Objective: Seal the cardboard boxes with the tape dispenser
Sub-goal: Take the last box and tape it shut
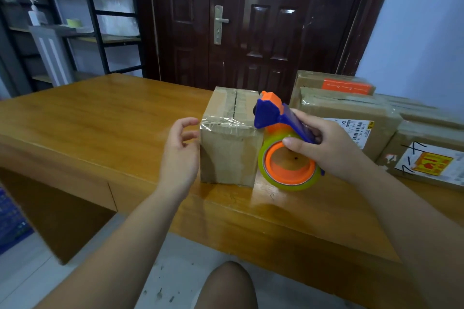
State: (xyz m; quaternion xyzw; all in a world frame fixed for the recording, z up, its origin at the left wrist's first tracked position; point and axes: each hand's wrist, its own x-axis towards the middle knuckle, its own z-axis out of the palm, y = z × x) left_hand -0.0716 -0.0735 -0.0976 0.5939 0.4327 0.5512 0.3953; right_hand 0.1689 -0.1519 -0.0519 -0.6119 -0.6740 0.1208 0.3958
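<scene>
A small cardboard box (229, 153) stands near the front edge of the wooden table (105, 118). A strip of clear tape (226, 121) crosses its top near edge. My right hand (326, 143) grips the blue and orange tape dispenser (281, 130), whose head touches the box's right top edge. Its yellowish tape roll (290, 160) hangs beside the box's right face. My left hand (179, 148) hovers with loosely curled fingers just left of the box, fingertips close to the tape's loose end, holding nothing.
Several taped cardboard boxes (351, 118) with labels are stacked on the table's right side. A dark door (251, 20) stands behind the table, and a metal shelf rack (75, 20) is at the back left. My knee (226, 286) shows below the table edge.
</scene>
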